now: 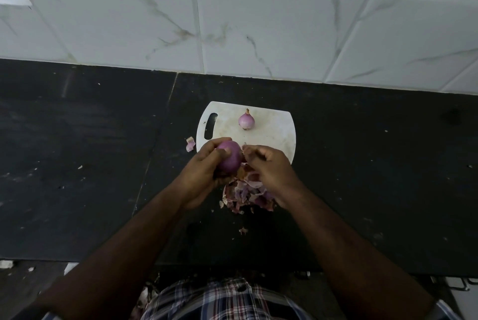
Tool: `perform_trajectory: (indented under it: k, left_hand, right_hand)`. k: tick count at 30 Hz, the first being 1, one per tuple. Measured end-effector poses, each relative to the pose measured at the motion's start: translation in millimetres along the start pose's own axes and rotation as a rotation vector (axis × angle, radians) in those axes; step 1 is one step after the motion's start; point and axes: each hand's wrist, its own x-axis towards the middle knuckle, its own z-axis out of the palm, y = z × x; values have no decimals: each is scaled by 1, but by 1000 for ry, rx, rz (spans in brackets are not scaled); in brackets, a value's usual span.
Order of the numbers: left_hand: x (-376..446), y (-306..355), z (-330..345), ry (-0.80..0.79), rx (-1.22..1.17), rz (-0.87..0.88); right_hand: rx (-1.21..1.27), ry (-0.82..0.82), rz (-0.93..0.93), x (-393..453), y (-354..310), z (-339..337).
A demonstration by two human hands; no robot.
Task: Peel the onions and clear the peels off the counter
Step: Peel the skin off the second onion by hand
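My left hand grips a purple onion just above the near edge of the white cutting board. My right hand is at the onion's right side, its fingertips pinching a thin strip of peel. A pile of purple and brown peels lies on the black counter below both hands. A second onion, with its dry tip still on, stands on the board farther back. One loose peel lies left of the board.
The black stone counter runs left and right, dotted with small peel scraps. White marble-look tiles form the wall behind. The counter's front edge is near my checked shirt.
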Motion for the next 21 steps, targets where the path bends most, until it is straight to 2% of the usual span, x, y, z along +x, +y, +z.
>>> perform_trajectory:
  k: [2,3,5,7,11,14,18,21]
  left_hand:
    - [0,-1,2,-61,-19,19]
    - [0,-1,2,-80,-20,31]
    - [-1,-1,2,-89,49,73]
    - [-1,-1,3,-55,173,141]
    - [-1,2,-1,90,364,207]
    - [-3,3,-6,89,394,201]
    - [-4,2,-6,66,411,194]
    - [-3,1,-5,88,475,206]
  right_hand:
    - [198,109,17,-1,-1,8]
    - [217,189,15,-1,0,12]
    - [43,302,-31,1,4,17]
    - [-164,332,-96,0,4,18]
    - [-189,306,-183,-6,0,10]
    - [-393,276,-222,-3,3,-10]
    - [-469,42,-194,4,0,-20]
    - [-499,103,-242,2,-7,-21]
